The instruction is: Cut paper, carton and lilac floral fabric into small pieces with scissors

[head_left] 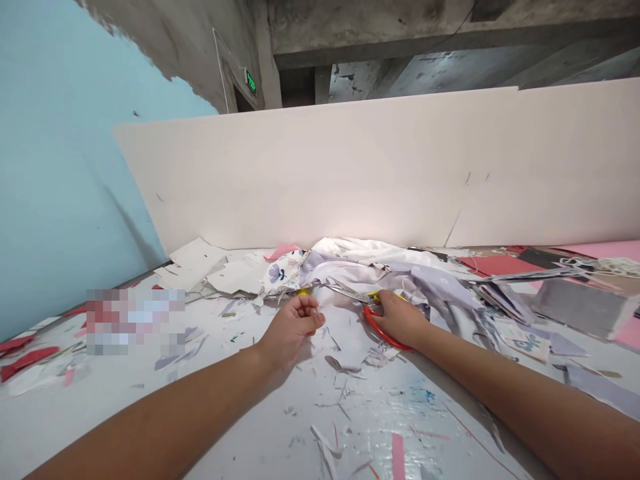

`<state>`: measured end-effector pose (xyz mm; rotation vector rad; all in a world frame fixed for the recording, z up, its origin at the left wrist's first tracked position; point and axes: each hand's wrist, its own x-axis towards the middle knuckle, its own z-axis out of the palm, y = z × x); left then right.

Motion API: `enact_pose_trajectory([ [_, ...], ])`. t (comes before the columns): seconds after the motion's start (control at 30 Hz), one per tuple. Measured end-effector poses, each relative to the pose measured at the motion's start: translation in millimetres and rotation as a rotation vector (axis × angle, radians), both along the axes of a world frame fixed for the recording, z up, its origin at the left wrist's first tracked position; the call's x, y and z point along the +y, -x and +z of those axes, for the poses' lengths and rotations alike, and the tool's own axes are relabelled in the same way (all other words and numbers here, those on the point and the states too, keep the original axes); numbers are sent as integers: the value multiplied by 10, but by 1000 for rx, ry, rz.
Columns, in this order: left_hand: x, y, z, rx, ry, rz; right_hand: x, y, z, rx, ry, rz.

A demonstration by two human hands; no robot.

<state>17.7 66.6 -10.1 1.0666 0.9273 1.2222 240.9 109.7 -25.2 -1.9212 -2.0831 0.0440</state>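
Observation:
My right hand [395,317] grips a pair of scissors with a red handle [383,327], and their steel blades [345,291] point left into a heap of crumpled cloth. The heap is white and lilac fabric [370,273], with a floral-printed piece [283,275] at its left end. My left hand [293,327] lies just left of the blades with its fingers curled, its fingertips against white fabric [345,327]. Whether those fingers pinch the cloth is hidden.
The white-painted worktable [360,427] is strewn with paper and fabric scraps. Red cut pieces [25,360] lie at the left. Long metal shears [525,275] rest on the right, near a grey block [575,307]. A tall cream board [350,173] stands behind the table.

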Motion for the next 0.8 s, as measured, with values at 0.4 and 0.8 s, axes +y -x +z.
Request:
enact_pose_trajectory([
  [0.4,-159,-29,-58,474,-220,-102,-15,16,25,163,-17,30],
  [0.8,-130,-226,-53,1127,-728,-277,-268,-150,906,1094,42,90],
])
